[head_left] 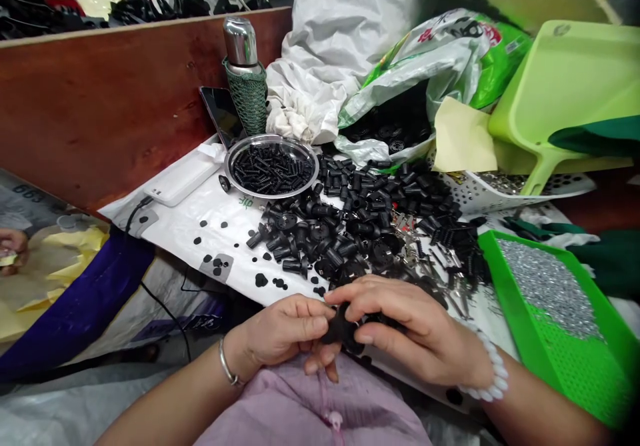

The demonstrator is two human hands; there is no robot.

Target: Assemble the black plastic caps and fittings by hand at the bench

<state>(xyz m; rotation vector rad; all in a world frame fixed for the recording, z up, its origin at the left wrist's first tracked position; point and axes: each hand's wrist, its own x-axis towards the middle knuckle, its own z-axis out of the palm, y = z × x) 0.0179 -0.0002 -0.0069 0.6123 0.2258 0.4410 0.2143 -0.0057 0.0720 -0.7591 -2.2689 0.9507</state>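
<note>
Co-worker's hand (11, 245): seen at the 9 o'clock edge, resting over yellow paper sheets (55, 259).
White power bank (183, 181): laid flat on the white plastic sheet (200, 233) covering the desk, with a black cable running from it.
Left hand (287, 333): fingers curled closed, the small black plastic part (343, 331) pinched at its left side; a thin silver bangle (227, 364) is worn at the wrist.
Small black plastic part: held between both hands at 6 o'clock, above the pink garment (315, 413), just short of the desk's near edge.
Steel flask in green netting (246, 76): stood upright at 12 o'clock, against the brown wooden board (100, 99).
Round metal dish (271, 166): filled with small black screws, set just in front of the flask.
Heap of black plastic cylinders (360, 226): spread over the desk, beyond the hands.
Right hand (415, 329): fingers bent over the same part from the right, gripping it; a white bead bracelet (493, 373) is worn at the wrist.
Green plastic tray (590, 373): placed at 4 o'clock, holding tiny silver pieces.
Light green dustpan (565, 93): lying at 2 o'clock.
</note>
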